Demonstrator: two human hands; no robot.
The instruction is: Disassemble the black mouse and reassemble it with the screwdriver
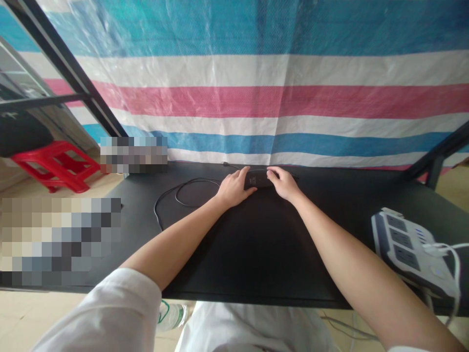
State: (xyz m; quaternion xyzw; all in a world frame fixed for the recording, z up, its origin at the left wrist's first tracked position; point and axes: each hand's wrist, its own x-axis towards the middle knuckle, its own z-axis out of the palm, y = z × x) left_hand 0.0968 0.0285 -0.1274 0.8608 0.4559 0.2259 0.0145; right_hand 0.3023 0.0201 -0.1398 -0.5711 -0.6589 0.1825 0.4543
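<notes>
A black power adapter (260,180) with small pale print on its face lies near the back of the black desk. My left hand (233,188) grips its left end, the thumb along the near edge and the fingers over the far side. At the other end, my right hand (285,183) holds the adapter with bent fingers. A thin black cable (176,185) loops across the desktop to the left of my left hand. Behind the hands, a small dark cable end (225,164) lies by the back edge.
A white and dark power strip (414,249) with white cables plugged in sits at the right of the desk (256,254). Striped plastic sheeting (234,102) hangs behind. A red stool (60,164) stands at left, and a clear bottle (171,315) is below the front edge. Two patches are pixelated.
</notes>
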